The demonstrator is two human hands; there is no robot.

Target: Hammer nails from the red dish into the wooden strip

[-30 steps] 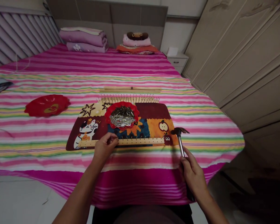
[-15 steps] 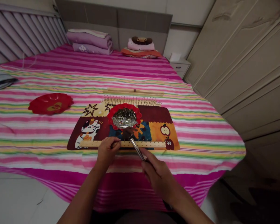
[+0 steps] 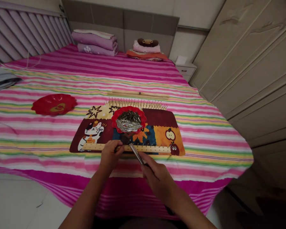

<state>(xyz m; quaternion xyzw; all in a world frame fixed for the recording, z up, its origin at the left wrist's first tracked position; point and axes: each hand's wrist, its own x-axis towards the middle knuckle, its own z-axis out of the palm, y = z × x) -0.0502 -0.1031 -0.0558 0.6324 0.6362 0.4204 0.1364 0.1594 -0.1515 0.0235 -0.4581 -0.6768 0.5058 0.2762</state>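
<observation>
My right hand (image 3: pixel 158 179) is closed around the handle of a hammer (image 3: pixel 136 152) with a shiny metal shaft. The hammer's dark, blurred head is just beyond the fingertips of my left hand (image 3: pixel 111 154). Those left fingers are pinched together at a pale wooden strip (image 3: pixel 147 148); whatever is between them is too small to make out. Small nails stand along the strip to the right of the hammer. Behind it, a red scalloped bowl (image 3: pixel 113 122) holds a heap of loose nails (image 3: pixel 128 121).
Under the work lies a patterned mat (image 3: pixel 158 116) on a striped bedspread (image 3: pixel 205 140). Behind the bowl, a wooden strip bristles with upright nails (image 3: pixel 138 103), and another strip (image 3: pixel 154 96) lies farther back. A red dish (image 3: pixel 53 104) sits left. Folded bedding (image 3: pixel 95 43) is near the headboard.
The hammer's head has come down and left, closer to the strip and my left fingertips. My left hand keeps its pinch at the strip. The whole view has shifted slightly.
</observation>
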